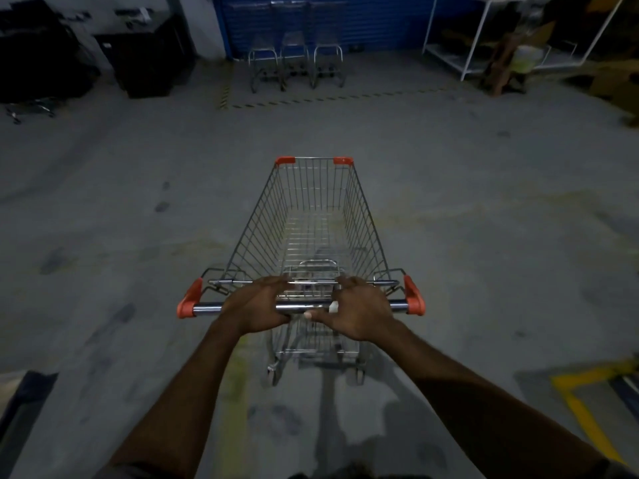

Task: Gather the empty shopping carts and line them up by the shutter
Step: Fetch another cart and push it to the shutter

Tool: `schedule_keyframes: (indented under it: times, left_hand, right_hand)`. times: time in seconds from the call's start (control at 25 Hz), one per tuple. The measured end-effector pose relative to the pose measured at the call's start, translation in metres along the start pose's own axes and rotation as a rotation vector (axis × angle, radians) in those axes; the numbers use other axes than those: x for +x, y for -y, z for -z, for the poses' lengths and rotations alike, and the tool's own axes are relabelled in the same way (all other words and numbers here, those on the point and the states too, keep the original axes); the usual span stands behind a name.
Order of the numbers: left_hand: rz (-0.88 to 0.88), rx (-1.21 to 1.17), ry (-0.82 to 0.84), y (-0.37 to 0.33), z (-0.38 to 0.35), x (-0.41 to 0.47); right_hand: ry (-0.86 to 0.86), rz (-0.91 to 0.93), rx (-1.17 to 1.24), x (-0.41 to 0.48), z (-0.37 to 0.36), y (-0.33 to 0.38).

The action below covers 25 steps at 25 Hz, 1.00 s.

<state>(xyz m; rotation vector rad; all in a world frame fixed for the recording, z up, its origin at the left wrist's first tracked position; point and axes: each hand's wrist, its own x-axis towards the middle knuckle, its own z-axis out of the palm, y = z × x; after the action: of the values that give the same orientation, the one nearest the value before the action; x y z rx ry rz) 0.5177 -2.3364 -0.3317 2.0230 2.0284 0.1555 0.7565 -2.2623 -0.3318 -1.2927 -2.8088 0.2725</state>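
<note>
Head view is showing the left hand (257, 304) and right hand (356, 307) gripping the handle (297, 307) of an empty cart (307, 216) at frame centre, apparently heading for the parked carts (295, 60) by the blue shutter (345, 15) at upper centre, calling for a straight push alongside them.

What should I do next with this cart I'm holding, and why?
Probably push the cart straight ahead: left hand and right hand grip its handle bar, it is empty, and three parked carts stand in a row at the blue shutter ahead.

No text, brand or number can be read (the small white tag (332, 307) on the cart handle (207, 309) is blurred)
</note>
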Motion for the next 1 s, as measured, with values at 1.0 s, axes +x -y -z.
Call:
schedule_keyframes:
  times: [1.0]
  left_hand:
    - [-0.134, 0.072, -0.102, 0.106, 0.081, 0.531]
  right_hand:
    - [0.025, -0.135, -0.144, 0.477, 0.069, -0.243]
